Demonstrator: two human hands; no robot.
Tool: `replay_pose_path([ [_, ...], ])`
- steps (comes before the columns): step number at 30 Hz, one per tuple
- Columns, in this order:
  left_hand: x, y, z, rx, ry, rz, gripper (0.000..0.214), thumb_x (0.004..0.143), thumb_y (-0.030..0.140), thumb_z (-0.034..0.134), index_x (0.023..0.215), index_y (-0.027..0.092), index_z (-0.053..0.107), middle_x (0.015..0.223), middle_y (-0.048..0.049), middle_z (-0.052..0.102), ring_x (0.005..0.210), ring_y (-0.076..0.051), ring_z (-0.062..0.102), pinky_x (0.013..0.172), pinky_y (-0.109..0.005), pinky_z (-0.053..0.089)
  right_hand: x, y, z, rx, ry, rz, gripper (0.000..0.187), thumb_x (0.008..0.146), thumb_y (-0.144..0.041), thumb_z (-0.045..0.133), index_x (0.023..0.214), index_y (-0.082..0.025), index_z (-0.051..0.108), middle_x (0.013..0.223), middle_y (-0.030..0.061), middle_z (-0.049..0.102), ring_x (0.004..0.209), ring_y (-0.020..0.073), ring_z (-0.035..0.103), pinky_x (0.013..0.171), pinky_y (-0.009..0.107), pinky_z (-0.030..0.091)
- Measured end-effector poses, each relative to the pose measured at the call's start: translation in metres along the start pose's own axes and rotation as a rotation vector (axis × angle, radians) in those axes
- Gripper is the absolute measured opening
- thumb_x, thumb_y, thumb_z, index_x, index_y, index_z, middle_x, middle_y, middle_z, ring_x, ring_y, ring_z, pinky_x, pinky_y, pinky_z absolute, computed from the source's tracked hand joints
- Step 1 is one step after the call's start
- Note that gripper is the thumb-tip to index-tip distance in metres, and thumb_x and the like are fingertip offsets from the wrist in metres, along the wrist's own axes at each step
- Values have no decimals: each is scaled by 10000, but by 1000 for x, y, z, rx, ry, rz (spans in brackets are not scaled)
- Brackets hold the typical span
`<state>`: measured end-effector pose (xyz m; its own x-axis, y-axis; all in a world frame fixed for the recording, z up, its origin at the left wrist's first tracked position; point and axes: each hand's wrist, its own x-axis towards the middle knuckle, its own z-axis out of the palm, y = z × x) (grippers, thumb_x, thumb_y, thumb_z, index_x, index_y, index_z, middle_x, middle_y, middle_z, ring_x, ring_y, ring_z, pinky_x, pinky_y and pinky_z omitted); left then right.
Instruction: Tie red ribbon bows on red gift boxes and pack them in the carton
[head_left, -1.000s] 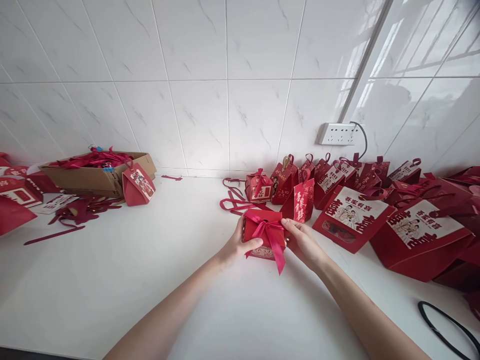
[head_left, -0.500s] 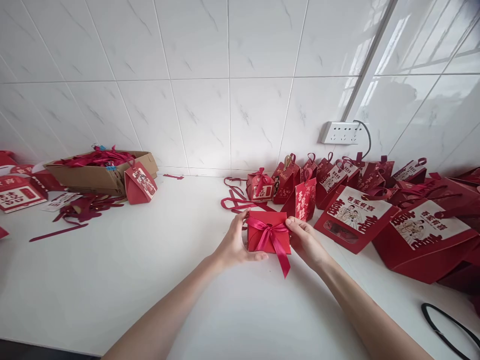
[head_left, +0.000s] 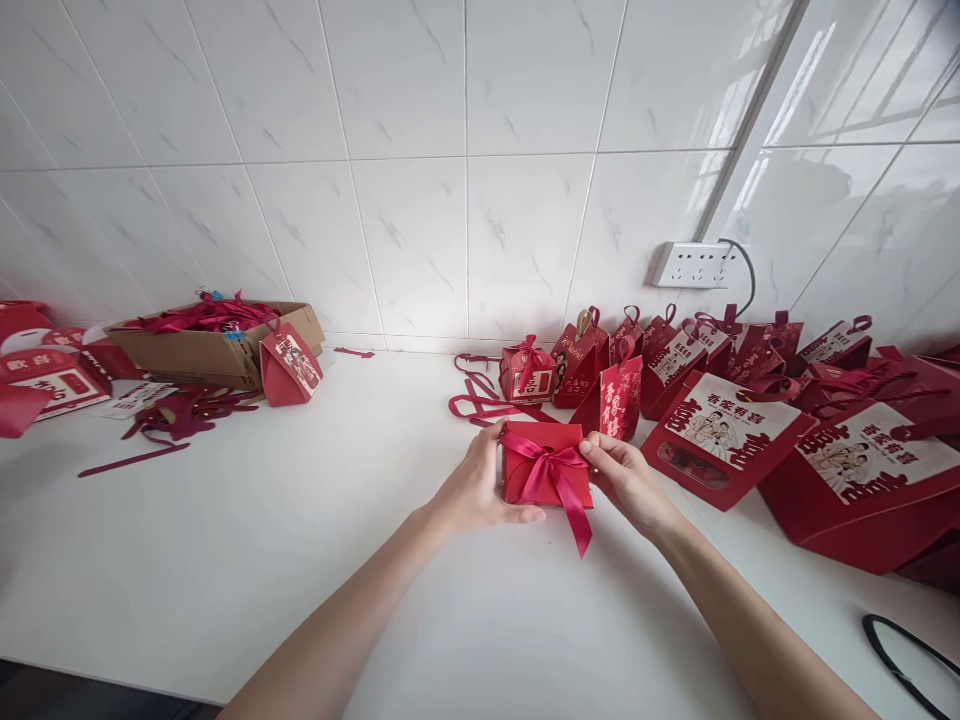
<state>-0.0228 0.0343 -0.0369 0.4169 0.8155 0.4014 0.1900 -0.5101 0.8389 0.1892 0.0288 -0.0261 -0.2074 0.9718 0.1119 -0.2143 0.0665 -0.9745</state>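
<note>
Fingers (head_left: 519,515), left hand (head_left: 474,490) and right hand (head_left: 634,487), around red box (head_left: 541,438) with ribbon bow (head_left: 553,464)

Both bare forearms reach forward from the lower edge and converge. The left hand (head_left: 476,490) cups one side of the red gift box (head_left: 551,442), thumb along its near edge. The right hand (head_left: 630,485) pinches the opposite side with its fingertips.

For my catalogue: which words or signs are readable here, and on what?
"吾家有喜", likely: big bag and next bag.
"囍", likely: small box by the wall.
Too blurred: tall bag, left card.
The held box: no text seen.
</note>
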Motion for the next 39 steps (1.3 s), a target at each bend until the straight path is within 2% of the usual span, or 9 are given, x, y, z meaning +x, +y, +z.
replay_pose_path([
  [4, -2, 4, 5, 193, -6, -17, 947, 630, 461, 755, 1368, 167, 240, 1340, -214, 356, 1276, -391, 314, 1013, -568, 318, 0, 0, -1, -37, 0, 4, 443, 693, -519, 703, 571, -185, 438, 588, -27, 448, 525, 94, 390, 524, 249, 367],
  [10, -3, 7, 6, 139, -46, -32, 1073, 565, 442, 804, 1399, 159, 190, 1393, -229, 275, 1323, -399, 227, 1051, -569, 260, 0, 3, -4, 14, -12, 24, 443, 720, -495, 689, 573, -186, 409, 585, -37, 410, 512, 85, 366, 501, 235, 335],
  [13, -3, 10, 0, -31, -168, -110, 1191, 465, 494, 841, 1410, 190, 183, 1419, -205, 269, 1329, -408, 234, 1060, -558, 250, 0, 3, -4, 45, -29, 12, 423, 741, -465, 683, 577, -186, 411, 580, -39, 427, 512, 88, 387, 519, 240, 350],
  [15, -1, 13, -4, -266, -228, -212, 1068, 577, 633, 717, 1414, 242, 181, 1417, -164, 322, 1304, -379, 320, 1037, -532, 304, 0, 4, -4, 52, -26, 3, 403, 737, -458, 690, 586, -188, 431, 586, -35, 452, 513, 93, 401, 519, 245, 358],
  [18, 2, 17, -5, -467, -81, -323, 766, 771, 702, 441, 1373, 265, 258, 1392, -124, 397, 1248, -321, 427, 987, -462, 386, 0, 3, -2, 56, -27, -13, 374, 727, -458, 699, 601, -193, 466, 605, -25, 497, 528, 104, 433, 532, 255, 381],
  [22, 4, 21, 1, -392, 100, -288, 622, 790, 550, 577, 1280, 240, 352, 1348, -106, 454, 1222, -279, 459, 983, -404, 402, -1, 3, 4, 26, -41, -21, 365, 710, -481, 706, 606, -201, 496, 617, -12, 534, 549, 123, 477, 557, 273, 417],
  [30, -2, 20, 3, -341, 35, -234, 713, 747, 342, 695, 1321, 287, 277, 1275, -73, 508, 1198, -259, 491, 1036, -448, 353, -3, 2, 12, 70, -74, 3, 404, 699, -495, 708, 572, -198, 465, 562, -22, 520, 479, 114, 479, 492, 275, 418],
  [36, -2, 18, 3, -320, -8, -222, 990, 667, 331, 764, 1425, 273, 129, 1298, -105, 460, 1243, -282, 434, 1066, -468, 294, -2, 1, 11, 67, -75, -26, 379, 705, -475, 710, 580, -195, 487, 561, -21, 548, 479, 111, 494, 488, 267, 416],
  [39, -3, 19, 5, -260, 42, -216, 880, 710, 378, 721, 1403, 273, 188, 1290, -100, 458, 1213, -271, 447, 1043, -448, 316, 0, 3, 9, 74, -93, -38, 369, 716, -467, 701, 590, -195, 486, 555, -27, 549, 469, 107, 489, 497, 268, 409],
])
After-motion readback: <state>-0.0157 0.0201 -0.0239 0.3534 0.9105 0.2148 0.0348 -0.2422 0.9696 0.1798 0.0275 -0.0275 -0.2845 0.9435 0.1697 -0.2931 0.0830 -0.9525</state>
